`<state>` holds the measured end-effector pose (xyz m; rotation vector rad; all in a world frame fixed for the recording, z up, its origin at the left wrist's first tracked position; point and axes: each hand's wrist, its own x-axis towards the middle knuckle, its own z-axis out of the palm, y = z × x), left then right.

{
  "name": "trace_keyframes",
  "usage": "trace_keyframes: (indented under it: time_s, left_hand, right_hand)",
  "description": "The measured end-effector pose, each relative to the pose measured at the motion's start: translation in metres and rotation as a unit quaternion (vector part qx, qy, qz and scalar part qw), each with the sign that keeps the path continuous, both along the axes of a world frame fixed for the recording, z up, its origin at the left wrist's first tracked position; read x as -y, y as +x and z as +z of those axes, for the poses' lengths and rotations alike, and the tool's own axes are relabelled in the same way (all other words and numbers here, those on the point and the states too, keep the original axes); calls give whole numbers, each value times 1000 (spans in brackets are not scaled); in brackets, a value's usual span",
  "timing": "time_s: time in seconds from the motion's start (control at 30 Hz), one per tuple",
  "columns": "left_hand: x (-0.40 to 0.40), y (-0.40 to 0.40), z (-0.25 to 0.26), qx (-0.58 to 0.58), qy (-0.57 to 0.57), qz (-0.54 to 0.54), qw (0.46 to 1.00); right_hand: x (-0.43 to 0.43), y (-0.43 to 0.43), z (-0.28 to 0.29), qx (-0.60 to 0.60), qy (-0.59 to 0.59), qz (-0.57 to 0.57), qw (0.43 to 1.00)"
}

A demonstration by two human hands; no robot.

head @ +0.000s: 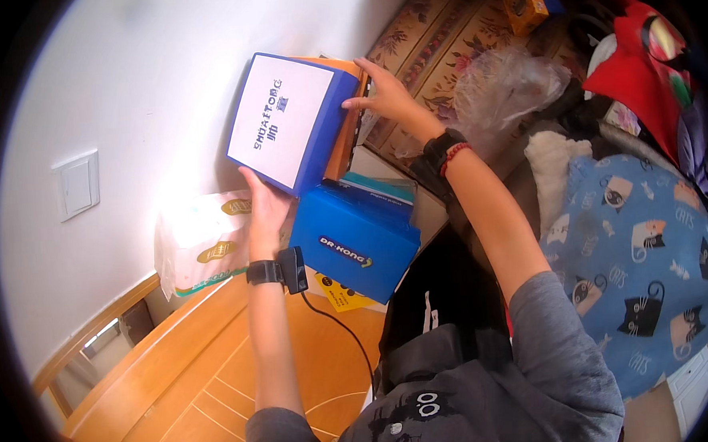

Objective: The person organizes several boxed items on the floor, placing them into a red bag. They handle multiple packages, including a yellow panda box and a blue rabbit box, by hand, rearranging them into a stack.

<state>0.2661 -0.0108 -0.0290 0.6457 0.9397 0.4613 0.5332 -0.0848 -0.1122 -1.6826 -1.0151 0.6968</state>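
A blue cardboard shoe box (pixel 283 122) with a white, lettered face is tilted up near the wall. My left hand (pixel 266 204) grips its lower edge, thumb on the white face. Directly behind it shows an orange cardboard box (pixel 345 140), largely covered. My right hand (pixel 386 93) is at the upper right, its thumb by the blue edge and its fingers on the orange box's corner. Whether the orange part belongs to the blue box, I cannot tell. Just below stands a bright blue Dr. Kong shoe box (pixel 355 239), with a teal box (pixel 382 186) behind it.
A plastic-wrapped tissue pack (pixel 208 243) sits against the wall by my left wrist. A yellow printed card (pixel 341 293) lies under the Dr. Kong box. Wooden furniture (pixel 206 373) is at lower left. Rightward are a clear plastic bag (pixel 497 87) and blue cat-print fabric (pixel 638 266).
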Motion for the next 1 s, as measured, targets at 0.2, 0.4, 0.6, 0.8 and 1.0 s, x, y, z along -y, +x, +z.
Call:
trace_keyframes:
  time_s: [0.2,0.4,0.6,0.8,1.0]
  left_hand:
    - [13,31,-4,-88,9,41,995]
    - [9,22,4,-169,-3,-30,985]
    - [-25,-25,-21,-107,-89,-4,990]
    - [-50,-30,-64,-127,-54,95,986]
    - [-64,-33,-68,-125,-76,115,983]
  right_hand:
    - [-16,32,-15,50,-14,29,998]
    - [-34,40,-29,-18,13,43,999]
    - [-38,46,-37,-292,-161,24,943]
    - [-31,24,-11,-463,-179,18,868]
    - [-21,-7,-34,-517,-83,-114,844]
